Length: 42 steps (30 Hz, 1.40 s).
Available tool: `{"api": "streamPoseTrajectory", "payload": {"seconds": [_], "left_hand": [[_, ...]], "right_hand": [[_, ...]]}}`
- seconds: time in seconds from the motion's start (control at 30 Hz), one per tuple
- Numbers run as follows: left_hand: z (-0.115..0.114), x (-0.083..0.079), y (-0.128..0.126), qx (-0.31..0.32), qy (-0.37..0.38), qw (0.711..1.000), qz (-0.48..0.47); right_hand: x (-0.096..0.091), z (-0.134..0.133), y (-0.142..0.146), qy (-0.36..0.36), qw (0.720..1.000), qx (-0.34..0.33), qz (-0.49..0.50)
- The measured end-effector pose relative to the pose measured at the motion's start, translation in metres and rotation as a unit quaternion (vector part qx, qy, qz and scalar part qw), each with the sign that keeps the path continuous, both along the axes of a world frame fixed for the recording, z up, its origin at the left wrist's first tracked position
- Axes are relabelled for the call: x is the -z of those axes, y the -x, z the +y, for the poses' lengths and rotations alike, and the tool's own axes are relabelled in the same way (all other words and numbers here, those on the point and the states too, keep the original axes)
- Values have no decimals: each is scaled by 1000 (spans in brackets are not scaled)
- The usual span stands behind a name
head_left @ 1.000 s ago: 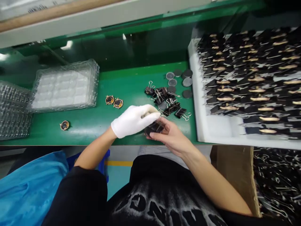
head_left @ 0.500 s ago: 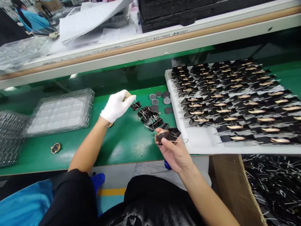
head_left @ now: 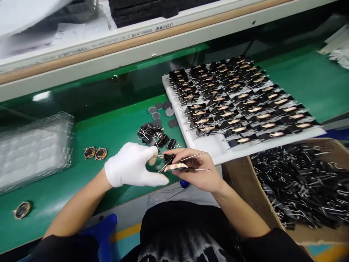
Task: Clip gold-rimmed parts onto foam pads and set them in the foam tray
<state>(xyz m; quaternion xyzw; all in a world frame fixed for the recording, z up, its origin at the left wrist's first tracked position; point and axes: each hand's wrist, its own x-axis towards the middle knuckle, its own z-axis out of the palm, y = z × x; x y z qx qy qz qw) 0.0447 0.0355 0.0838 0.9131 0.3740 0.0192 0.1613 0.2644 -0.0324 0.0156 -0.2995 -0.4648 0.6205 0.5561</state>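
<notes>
My left hand (head_left: 132,165), in a white glove, pinches a black binder clip (head_left: 168,158) at the table's front edge. My bare right hand (head_left: 200,171) meets it there, fingers closed on a flat tan round part (head_left: 177,167) with clip wire handles sticking out to the right. A small pile of loose black binder clips (head_left: 155,135) lies just behind both hands, with several grey discs (head_left: 160,111) beyond it.
A white foam tray (head_left: 215,145) at the right carries rows of clipped parts. A cardboard box of binder clips (head_left: 300,182) stands lower right. Clear plastic blister trays (head_left: 32,149) sit at left. Round gold-rimmed parts (head_left: 95,153) and another (head_left: 21,210) lie on the green table (head_left: 114,127).
My left hand came back from the clip pile with a clip and joined my right hand near the front edge. The view shifted right.
</notes>
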Motion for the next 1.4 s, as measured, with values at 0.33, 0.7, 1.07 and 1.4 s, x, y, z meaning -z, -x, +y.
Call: {"api": "streamPoseTrajectory", "payload": {"seconds": [0.33,0.7,1.07,1.4], "left_hand": [[-5,23,-18,-1,70,989,-134],[-7,27,-23,8,196,968,-156],[-8,8,-26,-19,340,933,-119],[-5,39,-110,-159,247,922,-254]], "right_hand": [[6,2,-17,151,985,78,23],[17,6,-18,187,981,51,24],[14,4,-26,25,1000,16,-3],[26,-27,-121,-49,954,227,-191]]}}
